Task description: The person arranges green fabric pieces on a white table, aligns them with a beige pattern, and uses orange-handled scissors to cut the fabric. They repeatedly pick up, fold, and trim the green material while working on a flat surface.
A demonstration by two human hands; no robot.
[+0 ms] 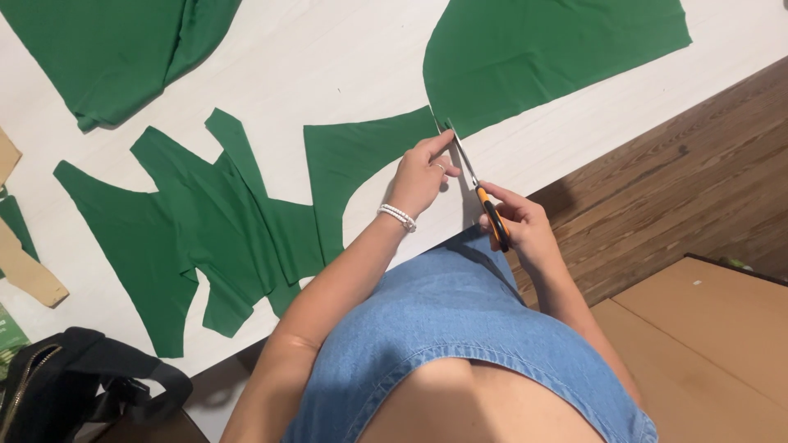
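My right hand [525, 226] grips orange-handled scissors [480, 193]; their blades point up toward the narrow join between two green fabric pieces. My left hand [423, 172], with a ring and a beaded bracelet at the wrist, presses fingertips on the edge of the green fabric piece [361, 156] left of the blades. A larger curved green piece [542, 49] lies beyond the blade tips. All rests on a pale table [328, 57].
Several cut green fabric pieces [197, 230] overlap at the left; folded green fabric [107, 49] lies at the top left. Tan paper pieces [29, 275] and a black bag [74, 377] sit at the left edge. Wooden floor [698, 180] and cardboard [706, 344] at right.
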